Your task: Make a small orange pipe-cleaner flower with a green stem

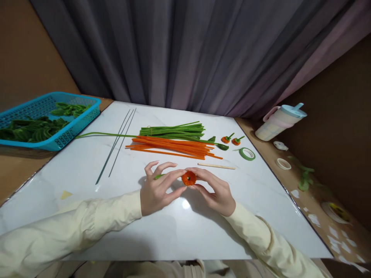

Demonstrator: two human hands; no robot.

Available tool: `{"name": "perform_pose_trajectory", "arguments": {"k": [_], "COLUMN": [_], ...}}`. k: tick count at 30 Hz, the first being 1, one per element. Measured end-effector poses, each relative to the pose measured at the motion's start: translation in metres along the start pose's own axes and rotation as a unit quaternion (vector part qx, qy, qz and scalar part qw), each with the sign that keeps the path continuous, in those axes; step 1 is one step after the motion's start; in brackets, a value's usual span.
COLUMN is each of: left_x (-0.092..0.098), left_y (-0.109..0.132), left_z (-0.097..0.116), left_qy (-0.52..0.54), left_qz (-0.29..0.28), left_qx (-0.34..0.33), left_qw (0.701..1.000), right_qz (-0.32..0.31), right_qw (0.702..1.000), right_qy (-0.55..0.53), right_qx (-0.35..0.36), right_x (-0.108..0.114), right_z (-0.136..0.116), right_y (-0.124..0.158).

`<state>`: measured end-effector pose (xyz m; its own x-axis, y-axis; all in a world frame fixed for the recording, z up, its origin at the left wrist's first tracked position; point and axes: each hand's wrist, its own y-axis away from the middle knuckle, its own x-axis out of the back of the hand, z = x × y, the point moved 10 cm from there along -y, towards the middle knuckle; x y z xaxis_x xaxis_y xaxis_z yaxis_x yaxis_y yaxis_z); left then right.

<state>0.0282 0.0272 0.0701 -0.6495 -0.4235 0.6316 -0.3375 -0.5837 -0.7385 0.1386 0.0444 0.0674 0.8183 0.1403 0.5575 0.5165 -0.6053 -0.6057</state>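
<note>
white tabletop (87,170), left hand (156,191) and right hand (216,193) meeting, fingers pinched on orange coil (189,178)

no readable text, label, brand or number anywhere in frame; cup (279,121) at right, tape roll (247,153) unmarked.
</note>
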Motion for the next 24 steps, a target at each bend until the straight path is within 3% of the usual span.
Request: {"name": "perform_pose_trajectory", "arguments": {"k": [15, 24], "left_x": [-0.0023, -0.0029], "left_y": [0.0025, 0.0010], "left_z": [-0.0030, -0.0089], "left_qy": [0.042, 0.056], "left_qz": [-0.004, -0.019], "left_qx": [0.005, 0.034], "left_qw": [0.999, 0.998], "right_qz": [-0.004, 0.001], "right_qw": [0.999, 0.995], "right_qy": [0.029, 0.096], "right_qx": [-0.031, 0.038], "right_x": [0.0015, 0.0047], "right_z": [0.0052, -0.0018], "right_y": [0.0020, -0.0007]}}
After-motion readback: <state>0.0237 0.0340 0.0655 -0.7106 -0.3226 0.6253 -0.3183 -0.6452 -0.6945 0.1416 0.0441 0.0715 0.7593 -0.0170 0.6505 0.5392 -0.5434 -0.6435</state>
